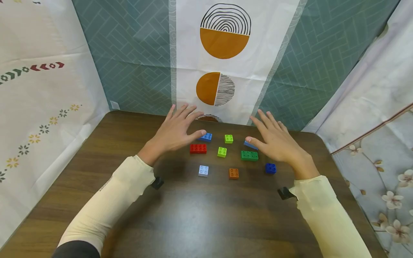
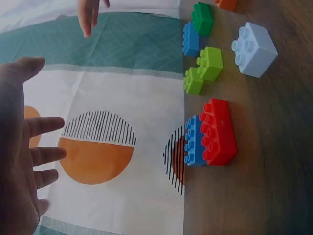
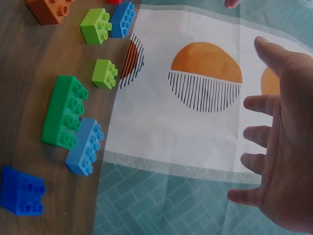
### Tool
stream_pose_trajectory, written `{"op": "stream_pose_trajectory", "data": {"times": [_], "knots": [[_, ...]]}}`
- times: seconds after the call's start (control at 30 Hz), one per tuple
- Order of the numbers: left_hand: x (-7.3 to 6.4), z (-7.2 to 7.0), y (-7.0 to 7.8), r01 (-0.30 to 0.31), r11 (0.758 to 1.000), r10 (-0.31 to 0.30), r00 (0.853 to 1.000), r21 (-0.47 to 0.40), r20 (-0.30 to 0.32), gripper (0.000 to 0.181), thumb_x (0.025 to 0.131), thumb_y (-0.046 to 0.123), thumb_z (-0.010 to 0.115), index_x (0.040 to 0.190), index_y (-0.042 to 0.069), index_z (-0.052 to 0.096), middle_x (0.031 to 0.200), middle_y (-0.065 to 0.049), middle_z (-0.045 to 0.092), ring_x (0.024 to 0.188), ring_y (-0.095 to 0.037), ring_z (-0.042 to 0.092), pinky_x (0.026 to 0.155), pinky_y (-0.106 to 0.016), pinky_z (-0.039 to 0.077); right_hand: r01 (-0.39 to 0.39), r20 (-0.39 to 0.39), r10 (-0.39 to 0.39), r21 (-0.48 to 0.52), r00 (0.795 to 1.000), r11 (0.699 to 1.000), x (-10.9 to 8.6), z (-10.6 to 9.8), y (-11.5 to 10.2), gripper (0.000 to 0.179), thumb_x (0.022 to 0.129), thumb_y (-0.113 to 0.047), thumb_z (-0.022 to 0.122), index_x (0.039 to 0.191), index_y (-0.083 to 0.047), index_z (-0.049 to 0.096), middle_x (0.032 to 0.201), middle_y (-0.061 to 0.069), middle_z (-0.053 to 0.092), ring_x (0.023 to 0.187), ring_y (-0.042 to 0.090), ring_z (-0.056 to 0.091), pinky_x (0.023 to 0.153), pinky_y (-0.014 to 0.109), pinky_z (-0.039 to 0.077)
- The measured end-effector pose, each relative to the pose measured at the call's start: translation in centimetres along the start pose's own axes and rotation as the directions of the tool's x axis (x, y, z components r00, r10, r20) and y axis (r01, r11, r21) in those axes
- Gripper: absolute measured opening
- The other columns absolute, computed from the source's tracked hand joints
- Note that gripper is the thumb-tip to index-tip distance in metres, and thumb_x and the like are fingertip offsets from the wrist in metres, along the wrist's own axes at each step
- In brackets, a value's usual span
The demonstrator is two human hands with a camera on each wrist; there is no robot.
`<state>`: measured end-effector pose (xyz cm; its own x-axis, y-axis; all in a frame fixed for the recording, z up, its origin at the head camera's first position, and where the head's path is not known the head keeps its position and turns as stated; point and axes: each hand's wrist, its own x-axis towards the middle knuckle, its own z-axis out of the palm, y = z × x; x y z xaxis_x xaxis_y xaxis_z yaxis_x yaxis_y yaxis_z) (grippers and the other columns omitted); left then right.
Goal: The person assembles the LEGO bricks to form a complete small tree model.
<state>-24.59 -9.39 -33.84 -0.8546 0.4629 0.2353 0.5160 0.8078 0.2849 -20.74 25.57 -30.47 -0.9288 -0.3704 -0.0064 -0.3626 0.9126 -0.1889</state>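
Note:
My left hand hovers with fingers spread, its thumb in front of part of a blue brick; a red brick lies just nearer. On the other side, my right hand is also held up, fingers extended, partly covering a light blue brick. A green brick and a dark blue brick lie below it. Between the hands are two lime bricks. Closer in sit a pale bluish-white brick and an orange brick. Both wrist views show nothing held.
The bricks lie apart on a brown wooden table. Behind its far edge hangs a teal and white cloth with printed circles. Patterned white cloths hang at the left and the right.

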Motion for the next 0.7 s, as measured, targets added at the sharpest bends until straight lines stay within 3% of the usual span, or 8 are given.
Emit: {"op": "stream_pose_trajectory", "data": {"times": [0.13,0.23,0.7], "knots": [[-0.3,0.1,0.1,0.007,0.999,-0.006,1.0,-0.039,0.01,0.072,0.097,0.068,0.045,0.153,0.024,0.048,0.165,-0.007,0.041,0.152,-0.034,0.036,0.125,-0.062,0.026,0.008,0.01,-0.008,0.005,1.0,1.0,-0.5,0.6,0.0,0.081,0.102,-0.067,0.041,0.167,-0.025,0.015,0.176,0.006,0.0,0.163,0.037,-0.003,0.122,0.075,0.01],[-0.7,0.2,0.1,0.019,0.998,-0.018,1.0,-0.06,0.021,0.069,0.097,0.067,0.047,0.15,0.023,0.053,0.159,-0.007,0.048,0.144,-0.034,0.046,0.119,-0.061,0.036,0.017,0.005,-0.017,0.018,1.0,1.0,-0.7,1.2,0.2,0.08,0.103,-0.064,0.044,0.166,-0.022,0.018,0.176,0.008,0.003,0.162,0.04,0.002,0.12,0.076,0.015],[-2.8,3.4,-0.1,0.033,0.984,-0.02,0.997,-0.174,0.072,0.067,0.097,0.062,0.053,0.149,0.021,0.052,0.154,-0.008,0.053,0.141,-0.033,0.049,0.116,-0.059,0.042,0.022,0.028,-0.027,0.157,0.999,0.987,-1.8,4.2,1.1,0.075,0.104,-0.06,0.047,0.166,-0.023,0.021,0.175,0.009,0.009,0.158,0.046,0.02,0.118,0.078,0.018]]}}
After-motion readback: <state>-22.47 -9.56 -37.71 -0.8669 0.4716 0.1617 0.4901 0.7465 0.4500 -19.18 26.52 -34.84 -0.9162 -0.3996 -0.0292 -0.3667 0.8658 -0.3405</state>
